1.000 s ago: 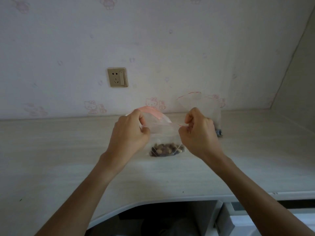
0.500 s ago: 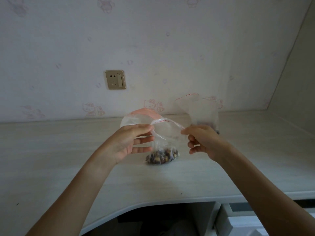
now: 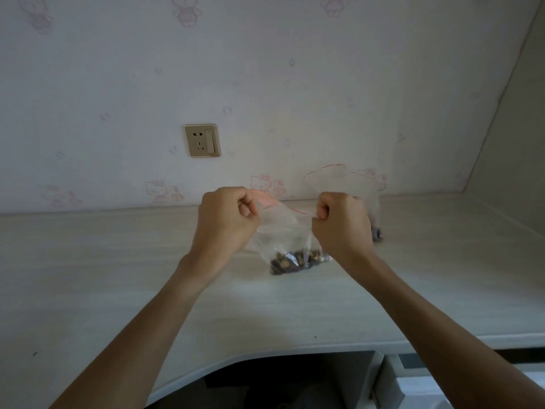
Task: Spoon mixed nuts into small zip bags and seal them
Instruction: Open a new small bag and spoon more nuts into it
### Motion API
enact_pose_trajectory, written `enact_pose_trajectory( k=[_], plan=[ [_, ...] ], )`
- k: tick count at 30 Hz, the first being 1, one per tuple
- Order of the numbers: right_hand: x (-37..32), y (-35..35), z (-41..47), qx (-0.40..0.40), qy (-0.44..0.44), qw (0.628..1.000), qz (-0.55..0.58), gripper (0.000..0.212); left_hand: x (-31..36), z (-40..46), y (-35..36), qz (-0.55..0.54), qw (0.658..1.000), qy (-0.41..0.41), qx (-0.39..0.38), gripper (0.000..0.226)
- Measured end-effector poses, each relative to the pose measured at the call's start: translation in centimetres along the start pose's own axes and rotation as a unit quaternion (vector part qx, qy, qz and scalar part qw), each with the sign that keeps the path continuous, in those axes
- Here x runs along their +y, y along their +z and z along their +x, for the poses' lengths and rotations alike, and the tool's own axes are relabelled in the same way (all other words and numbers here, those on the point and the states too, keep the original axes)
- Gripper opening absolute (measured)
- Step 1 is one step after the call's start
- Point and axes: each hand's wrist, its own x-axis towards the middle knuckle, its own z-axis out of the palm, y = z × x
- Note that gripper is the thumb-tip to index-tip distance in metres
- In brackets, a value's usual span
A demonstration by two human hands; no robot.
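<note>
A small clear zip bag (image 3: 280,231) with a red zip line stands on the pale desk (image 3: 118,276), mixed nuts (image 3: 292,261) pooled in its bottom. My left hand (image 3: 227,219) pinches the bag's top left corner with curled fingers. My right hand (image 3: 342,225) pinches the top right end of the zip strip. The strip is stretched between both hands. No spoon is in view.
A second clear zip bag (image 3: 348,184) stands upright behind my right hand, near the wall, with dark contents (image 3: 377,233) at its base. A wall socket (image 3: 202,140) sits above the desk. The desk's curved front edge (image 3: 265,349) runs below my arms.
Half a second ago the bag's mouth was spread wide with my fingers loose. Both hands have curled into fists on the top corners and pulled the zip strip taut.
</note>
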Motion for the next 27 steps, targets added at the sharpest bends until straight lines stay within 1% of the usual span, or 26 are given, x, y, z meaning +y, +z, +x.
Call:
enact_pose_trajectory(
  k=[1, 3, 5, 6, 8, 10, 12, 14, 17, 19, 23, 25, 27],
  plan=[
    [-0.3, -0.1, 0.0, -0.001, -0.009, 0.999, -0.032, 0.039, 0.4, 0.0, -0.1, 0.042, 0.999, 0.03, 0.002, 0.029],
    [-0.6, -0.4, 0.5, -0.025, 0.007, 0.999, -0.032, 0.029, 0.7, 0.3, -0.2, 0.084, 0.996, 0.038, -0.011, 0.03],
    [-1.0, -1.1, 0.9, -0.078, 0.034, 0.996, -0.031, 0.017, 0.7, 0.7, -0.2, 0.099, 0.995, 0.017, -0.028, 0.024],
    [-1.1, -1.4, 1.0, -0.107, 0.046, 0.993, -0.022, 0.015, 0.6, 0.9, -0.2, 0.104, 0.994, 0.006, -0.043, 0.021],
    [-1.3, -1.6, 1.1, -0.147, 0.078, 0.985, 0.032, 0.013, 0.6, 1.1, -0.1, 0.105, 0.992, -0.027, -0.071, 0.016],
    [-1.5, -1.4, 1.4, -0.153, 0.088, 0.983, 0.055, 0.009, 0.8, 1.3, -0.1, 0.101, 0.99, -0.043, -0.085, 0.019],
    [-1.6, -1.3, 1.7, -0.142, 0.069, 0.987, 0.026, 0.004, 1.1, 1.5, -0.1, 0.079, 0.993, -0.036, -0.085, 0.025],
    [-1.8, -1.1, 1.9, -0.137, 0.06, 0.989, 0.011, 0.008, 1.3, 1.6, 0.0, 0.071, 0.994, -0.005, -0.079, 0.026],
    [-2.1, -0.8, 2.1, -0.147, 0.063, 0.986, 0.041, 0.017, 1.6, 1.6, 0.0, 0.074, 0.994, 0.044, -0.063, 0.026],
    [-2.3, -0.7, 2.3, -0.154, 0.066, 0.985, 0.049, 0.025, 1.7, 1.6, -0.2, 0.075, 0.994, 0.062, -0.054, 0.026],
    [-2.3, -1.3, 2.9, -0.172, 0.1, 0.974, 0.105, 0.016, 1.3, 2.1, -1.0, 0.065, 0.995, 0.064, -0.05, 0.029],
    [-2.4, -1.7, 3.1, -0.159, 0.08, 0.979, 0.1, 0.025, 1.1, 2.4, -1.4, 0.069, 0.994, 0.068, -0.053, 0.033],
    [-2.6, -1.8, 3.1, -0.131, 0.033, 0.989, 0.059, 0.034, 0.9, 2.5, -1.7, 0.093, 0.992, 0.074, -0.05, 0.035]
  ],
)
